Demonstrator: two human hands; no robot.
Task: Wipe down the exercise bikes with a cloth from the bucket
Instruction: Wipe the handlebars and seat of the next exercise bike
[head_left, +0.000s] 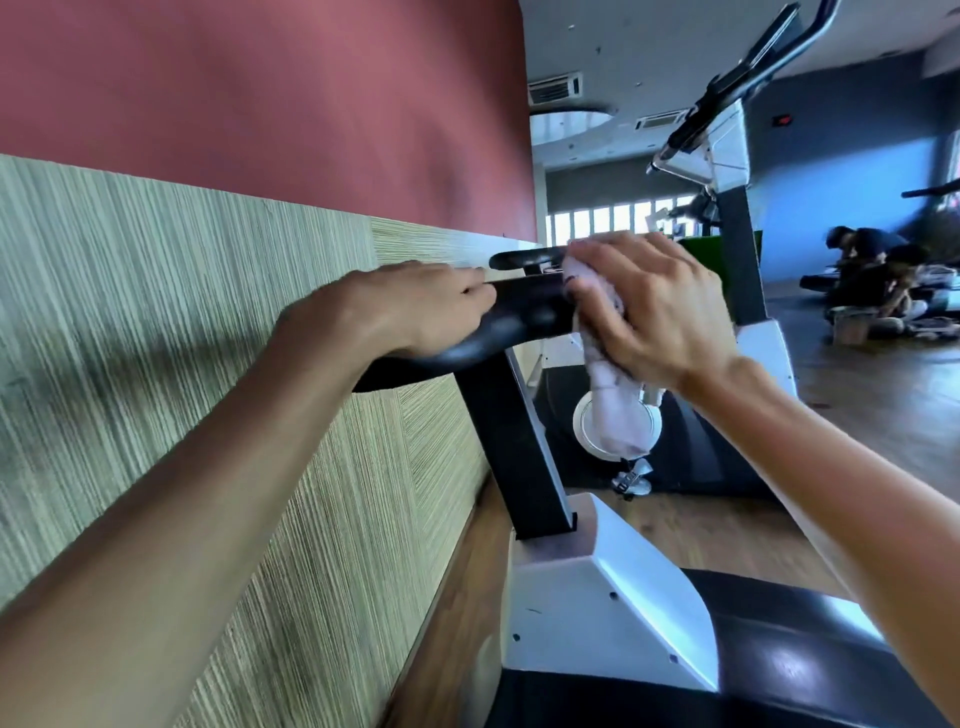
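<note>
Gripping soft crumpled cloth (618, 384), right hand (660, 306).

We saw a black handlebar (498, 332) under our left hand (415, 306), and a pale pinkish-white cloth (618, 400) in our right hand (654, 306). Below the hands the bike's post (514, 452) was black and its body (597, 603) white with glossy black trim. Left of the hands the wall panel (182, 364) showed fine beige-green streaks, with plain dusty red wall (260, 83) above. The floor (857, 415) beyond our right hand was brown wood grain.
</note>
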